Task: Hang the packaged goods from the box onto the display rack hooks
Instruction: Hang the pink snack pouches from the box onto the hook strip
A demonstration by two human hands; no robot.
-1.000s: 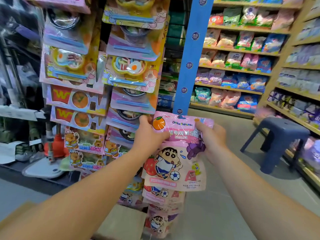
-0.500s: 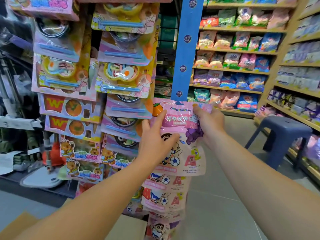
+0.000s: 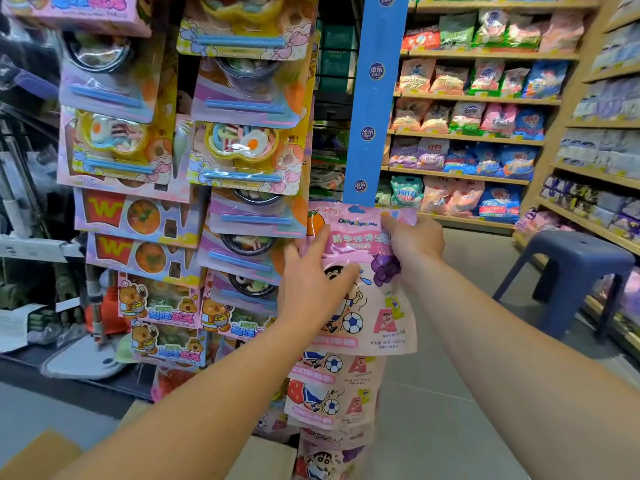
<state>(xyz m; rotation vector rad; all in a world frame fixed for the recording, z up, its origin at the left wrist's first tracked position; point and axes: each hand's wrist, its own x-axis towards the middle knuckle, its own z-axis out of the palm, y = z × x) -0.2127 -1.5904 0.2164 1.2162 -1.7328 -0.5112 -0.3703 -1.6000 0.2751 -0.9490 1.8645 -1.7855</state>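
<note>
While both hands hold pink candy pouch (image 3: pixel 374 306) up at foot of blue rack post (image 3: pixel 372 98), same pouches (image 3: pixel 332 393) hang in column just below it. Left hand (image 3: pixel 311 292): fingers spread flat on pouch front. Right hand (image 3: pixel 414 239): pinching pouch's top right corner. Left of post, toy-food blister packs (image 3: pixel 242 147) crowd rack. Right of post, wooden snack shelves (image 3: pixel 478 98), grey tile floor (image 3: pixel 433 410), blue stool (image 3: pixel 568 268). Cardboard box (image 3: pixel 263 459) below post.
</note>
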